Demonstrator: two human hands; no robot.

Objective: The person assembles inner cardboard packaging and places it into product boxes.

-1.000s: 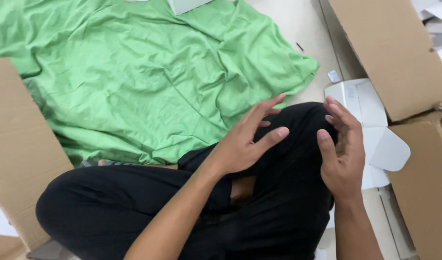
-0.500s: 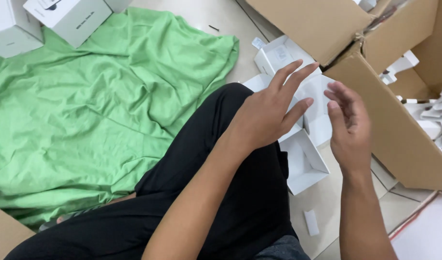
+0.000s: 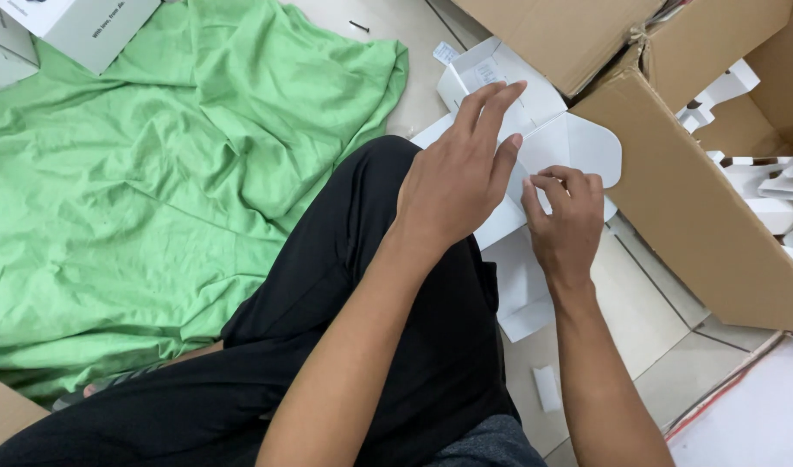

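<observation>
A green cloth (image 3: 154,164) covers the floor on the left, and a big brown cardboard carton (image 3: 699,199) stands open on the right. Since a moment ago the view has swung toward the carton, and both hands have come down onto the flat white box blank (image 3: 578,143) lying beside the black-trousered knee. The left hand (image 3: 452,182) rests open, fingers spread, pressing the blank. The right hand (image 3: 565,220) pinches its rounded flap.
</observation>
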